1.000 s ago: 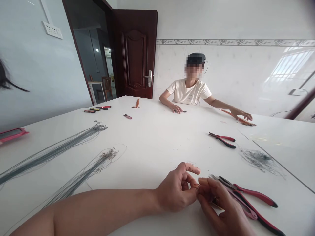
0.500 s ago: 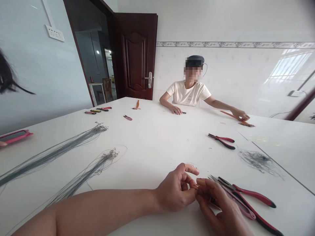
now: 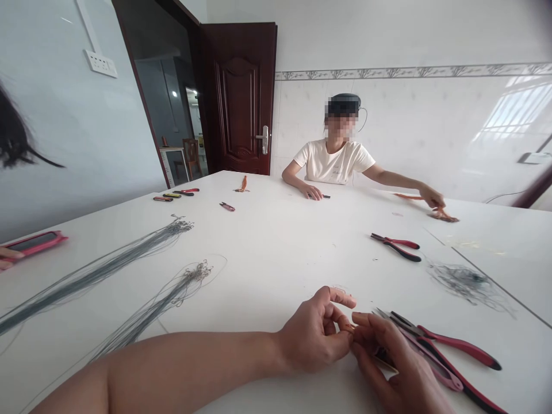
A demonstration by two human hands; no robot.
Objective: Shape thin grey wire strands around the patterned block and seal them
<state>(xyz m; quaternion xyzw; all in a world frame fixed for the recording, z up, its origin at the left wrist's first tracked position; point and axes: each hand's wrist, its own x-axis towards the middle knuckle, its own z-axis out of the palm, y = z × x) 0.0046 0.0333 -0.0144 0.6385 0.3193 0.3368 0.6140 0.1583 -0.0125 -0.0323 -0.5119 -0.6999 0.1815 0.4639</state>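
My left hand (image 3: pixel 317 333) is closed in a pinch, thumb against forefinger, with the other fingers loosely curled out. Its fingertips meet those of my right hand (image 3: pixel 394 353), also pinched. A tiny orange bit shows where they meet, too small and covered to name. Partly under my right hand lies a small dark item with a pale edge. Just right of that hand, red-and-black pliers (image 3: pixel 461 344) lie beside pink thread snips (image 3: pixel 446 376), both on the white table (image 3: pixel 267 276).
Two bundles of thin grey wire with hooked ends (image 3: pixel 190 276) spread at left. More pliers (image 3: pixel 397 246) and a tangle of wire (image 3: pixel 468 280) lie at right. Across the table a co-worker (image 3: pixel 332 161) reaches toward an orange bundle (image 3: pixel 444 215). Another hand holds a pink-cased phone (image 3: pixel 43 242).
The view has shifted slightly, so most things sit a little further right. The co-worker's reaching hand has moved slightly along the orange bundle. My hands keep the same pinch.
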